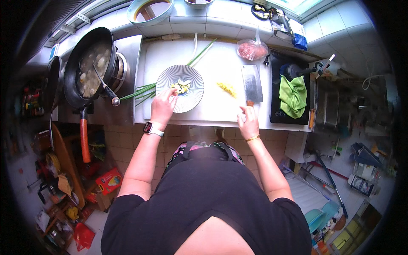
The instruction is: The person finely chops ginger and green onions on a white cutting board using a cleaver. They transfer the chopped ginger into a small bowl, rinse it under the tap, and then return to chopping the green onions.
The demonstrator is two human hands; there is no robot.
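Observation:
My left hand reaches over the near-left rim of a ribbed, striped bowl, its fingertips at the pale and yellow chopped pieces in the bowl; whether it pinches one is unclear. Near the board's front edge, my right hand hovers by the wooden handle of a cleaver, its fingers curled. I cannot tell whether it touches the handle. A small pile of chopped yellow bits lies on the white cutting board between bowl and cleaver. Green onions lie partly beneath the bowl.
At left, a wok of simmering food holds a ladle. A bag of minced meat sits behind the cleaver. Right of it, a green cloth covers part of a black cooktop. A bowl of brown liquid stands on the back ledge.

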